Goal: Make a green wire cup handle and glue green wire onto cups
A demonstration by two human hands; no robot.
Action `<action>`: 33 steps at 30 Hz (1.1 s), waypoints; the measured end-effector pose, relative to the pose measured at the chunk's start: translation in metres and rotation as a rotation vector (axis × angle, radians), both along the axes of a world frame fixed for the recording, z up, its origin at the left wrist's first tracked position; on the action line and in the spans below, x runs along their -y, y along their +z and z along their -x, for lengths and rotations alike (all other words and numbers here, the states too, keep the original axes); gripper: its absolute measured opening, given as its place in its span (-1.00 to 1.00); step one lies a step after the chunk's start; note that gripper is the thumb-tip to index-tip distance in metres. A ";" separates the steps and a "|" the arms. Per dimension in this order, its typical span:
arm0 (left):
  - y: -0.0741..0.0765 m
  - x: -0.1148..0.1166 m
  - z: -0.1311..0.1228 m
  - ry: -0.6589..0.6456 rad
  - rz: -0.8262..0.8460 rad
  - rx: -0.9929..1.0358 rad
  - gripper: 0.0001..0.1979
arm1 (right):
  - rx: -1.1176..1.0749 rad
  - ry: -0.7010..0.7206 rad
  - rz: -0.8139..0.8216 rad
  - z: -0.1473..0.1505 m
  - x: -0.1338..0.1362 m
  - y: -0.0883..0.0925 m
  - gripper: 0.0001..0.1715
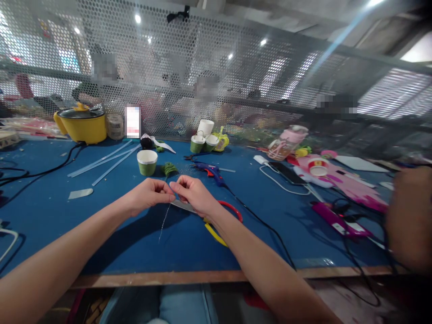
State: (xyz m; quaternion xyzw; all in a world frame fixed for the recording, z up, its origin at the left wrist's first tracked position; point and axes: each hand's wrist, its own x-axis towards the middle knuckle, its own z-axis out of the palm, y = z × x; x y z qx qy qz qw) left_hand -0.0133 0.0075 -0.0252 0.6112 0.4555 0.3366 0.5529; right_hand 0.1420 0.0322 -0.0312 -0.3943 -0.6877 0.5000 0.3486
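Note:
My left hand [153, 194] and my right hand [193, 192] meet over the table, thumbs and forefingers pinched close together. From their fingertips a thin, twisted, pale wire [164, 220] hangs down towards the tabletop. Just beyond the fingers lies a green yarn piece [169, 169]; a stem seems to run from it to the pinch, though the fingers hide the join. Under my right hand and forearm rest scissors with a red and yellow handle [216, 234], partly covered. A small green and white cup [147, 162] stands beyond my left hand.
A blue glue gun [212, 173] with a trailing cord and pliers [194, 157] lie beyond my right hand. Clear glue sticks [101, 161] lie left. Further back are a yellow pot [83, 126] and several small cups [197, 143]. At right, another person's arm [410, 216] reaches in near a purple power strip [339, 220].

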 end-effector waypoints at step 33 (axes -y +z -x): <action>0.004 0.001 -0.002 0.027 0.085 0.096 -0.79 | 0.090 -0.049 -0.106 -0.001 -0.002 -0.001 -0.59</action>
